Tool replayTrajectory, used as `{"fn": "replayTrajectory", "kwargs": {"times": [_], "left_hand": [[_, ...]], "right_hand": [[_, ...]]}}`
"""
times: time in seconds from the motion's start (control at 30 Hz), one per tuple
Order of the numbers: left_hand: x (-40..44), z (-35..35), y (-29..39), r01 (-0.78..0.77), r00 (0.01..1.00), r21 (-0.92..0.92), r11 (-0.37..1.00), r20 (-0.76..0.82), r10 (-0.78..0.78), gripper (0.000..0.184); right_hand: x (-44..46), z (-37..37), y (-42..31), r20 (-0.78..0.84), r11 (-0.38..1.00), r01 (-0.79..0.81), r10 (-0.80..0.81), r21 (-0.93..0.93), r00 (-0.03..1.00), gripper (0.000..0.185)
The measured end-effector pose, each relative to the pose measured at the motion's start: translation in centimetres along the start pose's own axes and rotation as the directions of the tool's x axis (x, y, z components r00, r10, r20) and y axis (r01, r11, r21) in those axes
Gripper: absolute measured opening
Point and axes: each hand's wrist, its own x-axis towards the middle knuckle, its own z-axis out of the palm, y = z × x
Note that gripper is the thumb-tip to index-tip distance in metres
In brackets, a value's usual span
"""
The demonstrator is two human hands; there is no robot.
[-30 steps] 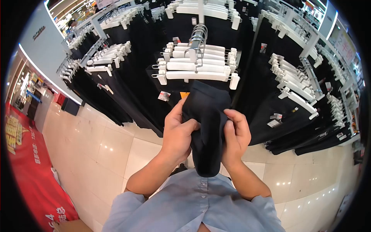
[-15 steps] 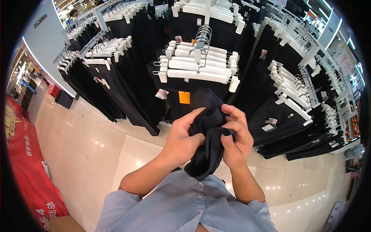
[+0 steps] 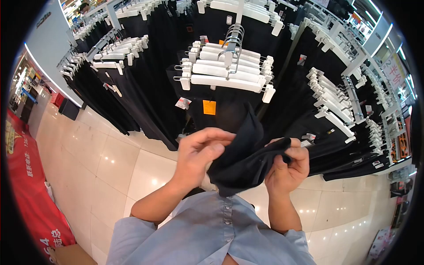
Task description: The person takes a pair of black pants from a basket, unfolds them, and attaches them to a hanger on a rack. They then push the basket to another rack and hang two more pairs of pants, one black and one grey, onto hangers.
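Observation:
A black trouser leg [image 3: 243, 163] is held up in front of my shirt, its cloth folded and bunched between my hands. On its left side my left hand [image 3: 194, 154] holds the cloth, fingertips partly behind it. My right hand [image 3: 291, 165] pinches the hem on the right, thumb against curled fingers. Just beyond hang black trousers [image 3: 229, 97] on white clip hangers [image 3: 225, 82], with an orange tag [image 3: 209, 107] and a white-and-red tag [image 3: 183, 103] on them. Whether the held leg belongs to the front pair is hard to make out.
More racks of black trousers stand on the left [image 3: 132, 88] and right [image 3: 327, 128], close to my hands. A red printed banner [image 3: 33, 185] runs along the left edge, with a cardboard box [image 3: 75, 255] below. Glossy tiles [image 3: 110, 176] cover the floor.
My right hand has moved right and slightly down, pulling the hem outward. My left hand has shifted left. The cloth between them has spread wider, and its opening no longer faces me.

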Motion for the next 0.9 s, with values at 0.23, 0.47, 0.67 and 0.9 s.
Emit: {"fn": "replayTrajectory", "kwargs": {"times": [0.23, 0.47, 0.67, 0.9], "left_hand": [[0.8, -3.4, 0.7, -0.392, 0.914, 0.43, 0.813, 0.281, 0.292, 0.059], [3.3, 1.5, 2.6, -0.353, 0.847, 0.475, 0.806, 0.528, 0.061, 0.083], [3.5, 4.9, 0.8, -0.277, 0.888, 0.385, 0.88, 0.452, 0.082, 0.029], [4.1, 5.4, 0.9, -0.268, 0.856, 0.518, 0.812, 0.514, -0.045, 0.027]], "right_hand": [[2.9, -0.3, -3.8, 0.19, 0.993, 0.075, -0.056, -0.094, 0.98, 0.027], [5.5, -0.1, -5.2, 0.419, 0.945, 0.236, -0.123, -0.229, 0.899, 0.011], [4.0, -1.6, -4.9, 0.276, 0.934, 0.017, 0.088, -0.357, 0.957, 0.015], [2.9, -2.0, -4.9, 0.149, 0.899, -0.203, 0.278, -0.387, 0.949, 0.04]]}}
